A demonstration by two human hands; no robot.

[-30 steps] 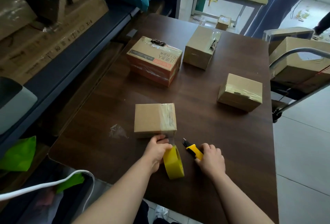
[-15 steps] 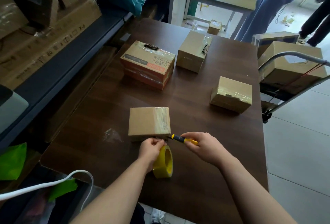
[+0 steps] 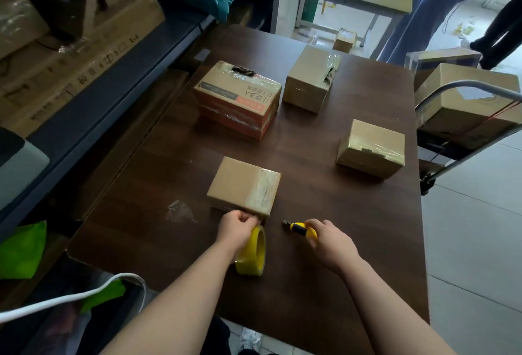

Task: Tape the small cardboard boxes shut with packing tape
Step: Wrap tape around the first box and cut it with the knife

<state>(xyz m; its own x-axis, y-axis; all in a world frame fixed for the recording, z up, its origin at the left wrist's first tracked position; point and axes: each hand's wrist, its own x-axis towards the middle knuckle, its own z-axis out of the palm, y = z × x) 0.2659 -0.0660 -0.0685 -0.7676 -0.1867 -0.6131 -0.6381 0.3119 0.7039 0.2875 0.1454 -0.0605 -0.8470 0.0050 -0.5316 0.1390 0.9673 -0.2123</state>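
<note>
A small brown cardboard box [image 3: 240, 185] lies near the front of the dark wooden table [image 3: 175, 156], with clear tape across its right end. My left hand [image 3: 238, 227] grips a yellow tape roll [image 3: 254, 253] that stands on edge just in front of the box, fingers at the box's near edge. My right hand [image 3: 330, 238] holds a yellow utility knife [image 3: 299, 229], its tip pointing left, a short gap from the box corner.
Three more boxes sit farther back: a printed orange one [image 3: 240, 97], a plain one [image 3: 310, 77] and a taped one [image 3: 372, 147]. A crumpled tape scrap [image 3: 179, 212] lies left of the near box. A trolley [image 3: 466, 106] with boxes stands right; shelving [image 3: 84, 58] runs along the left. People stand beyond.
The knife reached the box's near corner half a second ago and has now drawn back to the right. My left hand and the roll stayed at the box's near edge.
</note>
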